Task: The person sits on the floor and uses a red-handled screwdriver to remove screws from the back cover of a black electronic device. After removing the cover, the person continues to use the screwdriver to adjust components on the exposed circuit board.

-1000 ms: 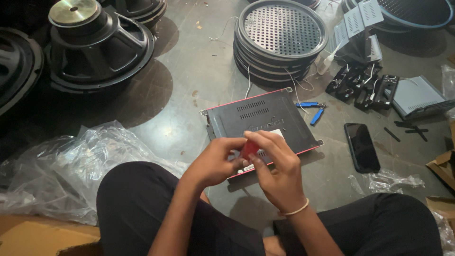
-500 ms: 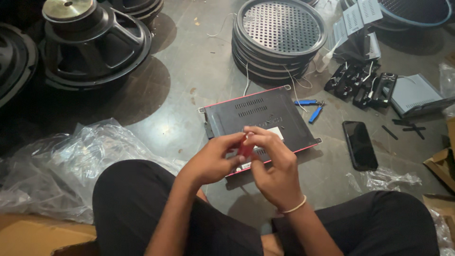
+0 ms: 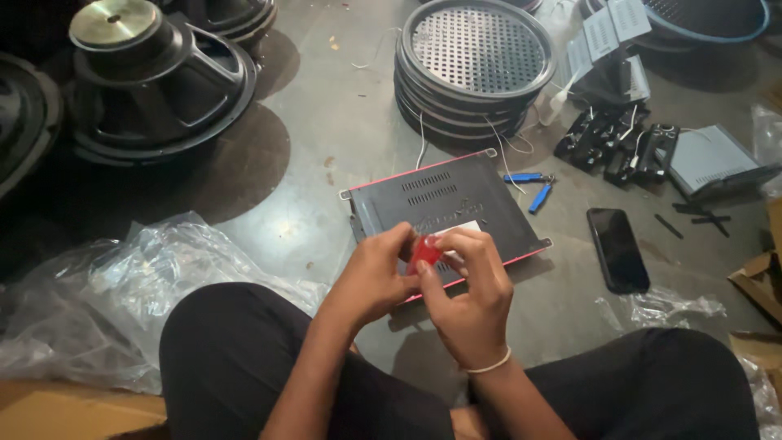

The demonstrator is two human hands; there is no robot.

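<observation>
A: Right in the middle, a small red part (image 3: 425,249) pinched between both hands, held just above the near edge of the black amplifier chassis (image 3: 444,204).

B: The left hand (image 3: 371,277) has its fingers (image 3: 399,241) closed on the part's left side; the right hand (image 3: 472,297) curls over it from the right, fingertips (image 3: 456,238) pressed on top. Both grips are shut on it.

A: Which way does it point?

B: Hard to say. It's mostly covered; only a red face shows between the thumbs, and I can't tell its long axis.

A: The chassis lies flat on the concrete floor (image 3: 342,122), red-edged, vent slots up, set at a slant with its long side running from near left to far right.

B: Beyond it, a stack of round perforated speaker grilles (image 3: 476,61). Blue-handled pliers (image 3: 533,186) lie just right of the chassis, a dark phone (image 3: 617,248) face up further right.

A: As for containers, a blue-rimmed basin (image 3: 692,20) at top right; its contents are cut off by the frame.

B: Left side: a big loudspeaker driver (image 3: 155,77), magnet up, and crumpled clear plastic bags (image 3: 138,285) near the knee.
</observation>
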